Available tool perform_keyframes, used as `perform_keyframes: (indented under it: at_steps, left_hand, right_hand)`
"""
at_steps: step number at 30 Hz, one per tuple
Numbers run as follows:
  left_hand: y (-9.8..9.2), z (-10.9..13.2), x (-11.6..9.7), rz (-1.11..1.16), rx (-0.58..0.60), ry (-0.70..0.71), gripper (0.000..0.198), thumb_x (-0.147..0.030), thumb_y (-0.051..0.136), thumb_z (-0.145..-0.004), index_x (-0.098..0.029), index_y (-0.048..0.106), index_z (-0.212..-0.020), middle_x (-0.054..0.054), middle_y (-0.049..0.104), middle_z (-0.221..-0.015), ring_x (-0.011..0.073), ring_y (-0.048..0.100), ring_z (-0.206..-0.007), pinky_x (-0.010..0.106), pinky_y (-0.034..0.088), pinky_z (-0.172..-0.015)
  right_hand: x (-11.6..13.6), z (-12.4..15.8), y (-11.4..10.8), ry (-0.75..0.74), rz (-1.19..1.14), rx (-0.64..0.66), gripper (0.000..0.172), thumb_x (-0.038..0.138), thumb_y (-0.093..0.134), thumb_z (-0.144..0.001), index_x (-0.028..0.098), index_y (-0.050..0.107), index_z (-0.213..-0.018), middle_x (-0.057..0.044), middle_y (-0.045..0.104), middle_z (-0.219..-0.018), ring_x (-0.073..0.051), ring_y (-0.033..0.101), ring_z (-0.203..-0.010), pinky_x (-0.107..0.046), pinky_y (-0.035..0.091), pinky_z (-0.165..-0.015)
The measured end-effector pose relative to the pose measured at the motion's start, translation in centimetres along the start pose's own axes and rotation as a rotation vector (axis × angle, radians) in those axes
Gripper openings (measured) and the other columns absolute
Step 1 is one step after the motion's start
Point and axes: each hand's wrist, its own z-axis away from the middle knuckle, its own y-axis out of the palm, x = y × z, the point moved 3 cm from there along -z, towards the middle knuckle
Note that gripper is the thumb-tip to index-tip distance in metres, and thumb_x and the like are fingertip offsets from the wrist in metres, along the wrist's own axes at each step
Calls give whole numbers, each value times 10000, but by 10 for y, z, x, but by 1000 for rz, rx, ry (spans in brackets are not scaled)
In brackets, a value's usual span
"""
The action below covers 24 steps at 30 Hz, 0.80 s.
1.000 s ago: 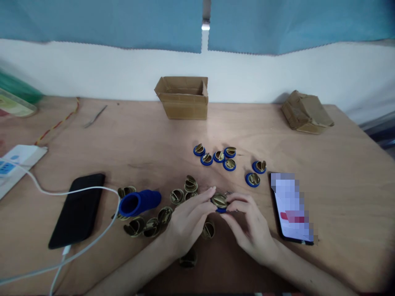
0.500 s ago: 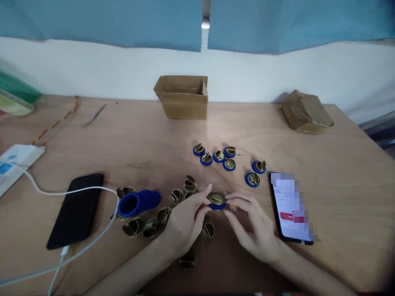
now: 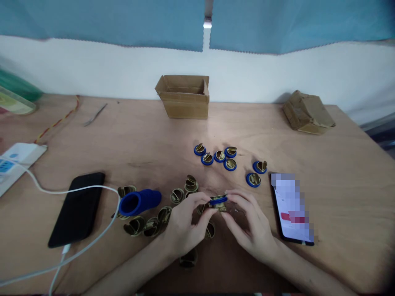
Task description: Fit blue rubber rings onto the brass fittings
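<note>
My left hand [image 3: 185, 224] and my right hand [image 3: 247, 224] meet at the table's near middle, and together they pinch one small brass cap with a blue ring [image 3: 218, 202], now turned edge-on. Loose brass caps [image 3: 173, 205] lie scattered just left of my hands and under them. A blue stack of rings [image 3: 139, 202] lies on its side among them. Several finished caps with blue rings [image 3: 219, 157] sit in a cluster beyond my hands.
A lit phone [image 3: 291, 209] lies right of my right hand. A black phone [image 3: 77, 209] with a white cable [image 3: 77, 250] lies at the left. An open cardboard box [image 3: 184, 97] and a crumpled one [image 3: 308, 112] stand at the back. A power strip [image 3: 15, 162] sits far left.
The cap in my fingers has been turned from face-up to edge-on, with the blue ring now on top. My hands have stayed in the same spot.
</note>
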Motion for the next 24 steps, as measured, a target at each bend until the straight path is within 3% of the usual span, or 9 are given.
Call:
perform_keyframes:
  at_steps: [4, 10, 18, 24]
  left_hand:
    - [0, -1, -3, 39, 18, 18, 210, -144, 683, -912, -206, 581, -1085, 12, 768, -878, 134, 786, -706, 179, 643, -701]
    - [2, 4, -3, 50, 40, 69, 211, -150, 684, -902, -193, 584, -1083, 28, 739, -870, 141, 768, -714, 190, 621, -691]
    - [8, 6, 0, 164, 124, 145, 184, -104, 634, -920, -218, 525, -1016, 12, 648, -794, 162, 660, -714, 265, 558, -672]
    - [9, 9, 0, 197, 151, 215, 267, -45, 616, -915, -208, 498, -1090, 22, 635, -808, 177, 641, -758, 292, 557, -705]
  right_hand:
    - [-2, 2, 3, 83, -139, 32, 437, 134, 641, -958, 244, 494, -1355, -133, 653, -1295, -254, 675, -1190, -398, 626, -956]
    - [-3, 5, 5, 174, -303, 38, 352, 161, 633, -969, 268, 491, -1273, -94, 671, -1205, -210, 722, -1042, -338, 636, -871]
    - [-4, 6, 5, 182, -333, 74, 307, 140, 583, -964, 274, 482, -1222, -93, 634, -1181, -235, 675, -1094, -394, 604, -907]
    - [-2, 5, 4, 163, -319, 80, 298, 115, 576, -946, 271, 481, -1182, -86, 633, -1147, -234, 669, -1042, -389, 594, -869]
